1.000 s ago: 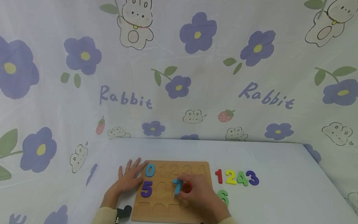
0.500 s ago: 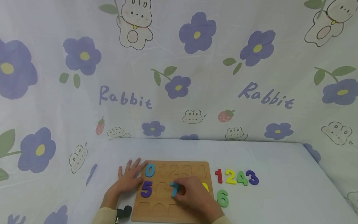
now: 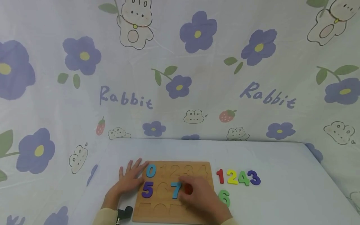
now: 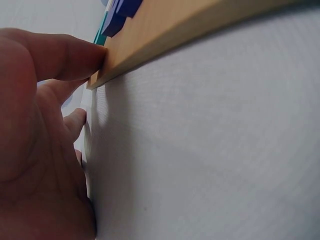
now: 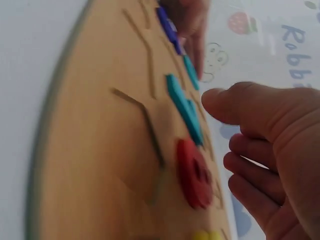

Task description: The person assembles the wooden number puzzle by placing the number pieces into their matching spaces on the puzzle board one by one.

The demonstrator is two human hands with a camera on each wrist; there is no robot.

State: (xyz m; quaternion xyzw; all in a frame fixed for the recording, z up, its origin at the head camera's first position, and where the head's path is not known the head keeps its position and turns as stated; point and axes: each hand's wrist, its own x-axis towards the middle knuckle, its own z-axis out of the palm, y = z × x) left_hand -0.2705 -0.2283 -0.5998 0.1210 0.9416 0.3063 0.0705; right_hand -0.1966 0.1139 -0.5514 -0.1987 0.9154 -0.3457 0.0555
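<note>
My left hand (image 3: 131, 181) lies with spread fingers at the left edge of a wooden number board (image 3: 157, 215); its thumb (image 4: 75, 57) touches the board's edge in the left wrist view. Over the board's middle row, my right hand (image 3: 201, 195) is just right of a blue number 7 (image 3: 175, 190), thumb and fingers apart and holding nothing. The right wrist view shows a gap between this hand and the 7 (image 5: 184, 110). A red number 8 (image 5: 194, 175) sits beside the 7, partly hidden by the hand in the head view. A blue 0 (image 3: 151, 171) and purple 5 (image 3: 147, 190) lie on the board's left.
Right of the board lie a red 1 (image 3: 220, 176), yellow 2 (image 3: 232, 177), green 4 (image 3: 243, 178) and purple 3 (image 3: 254, 177), with a green 6 (image 3: 224, 198) nearer. A yellow piece (image 5: 206, 235) shows past the 8. A patterned curtain (image 3: 174, 56) hangs behind the white table (image 3: 289, 187).
The 7, pinched by my right hand before, has moved slightly left and down onto the board. The right hand has let go and drawn a little right; the left hand has stayed put.
</note>
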